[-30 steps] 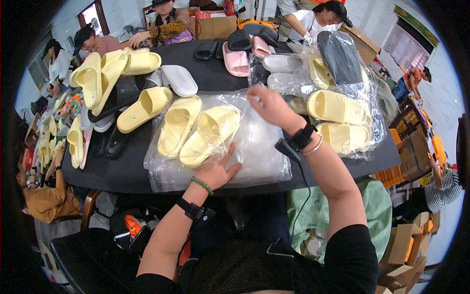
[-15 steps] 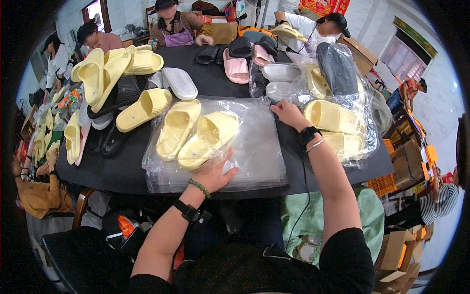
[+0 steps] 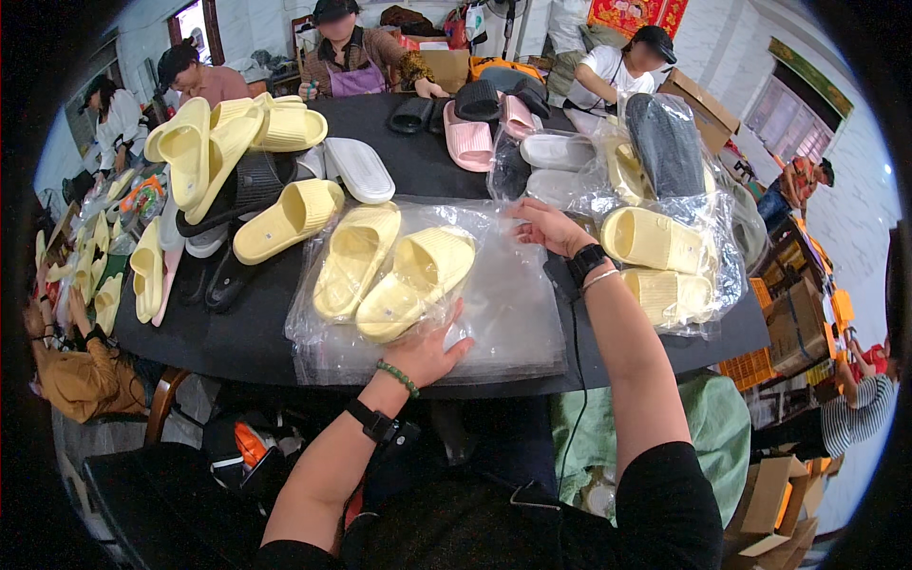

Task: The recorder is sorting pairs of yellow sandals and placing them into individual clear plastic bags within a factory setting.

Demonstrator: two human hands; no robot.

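Note:
A pair of pale yellow slippers [image 3: 415,282] lies in a clear plastic bag on top of a stack of flat clear bags [image 3: 513,332]. My left hand [image 3: 429,353] rests against the heel end of the nearer slipper, thumb spread away; some fingertips are hidden beside the slipper and film. At the upper right corner of the stack is my right hand [image 3: 551,228], its fingers loosely bent and apart over the bag's edge. Just right of it, more bagged yellow slippers [image 3: 655,239] lie in a pile.
Loose yellow slippers [image 3: 290,220], a white slipper [image 3: 359,171] and black ones cover the black table's [image 3: 237,347] left side. Pink slippers [image 3: 468,142] and a bagged dark slipper [image 3: 665,142] lie farther back. A black cable [image 3: 577,351] crosses the front edge. Several people sit around.
My right hand has shifted slightly left over the bag's corner, and its fingers have spread. My left hand stays at the slipper heel. Across the table, a person has put down a yellow slipper.

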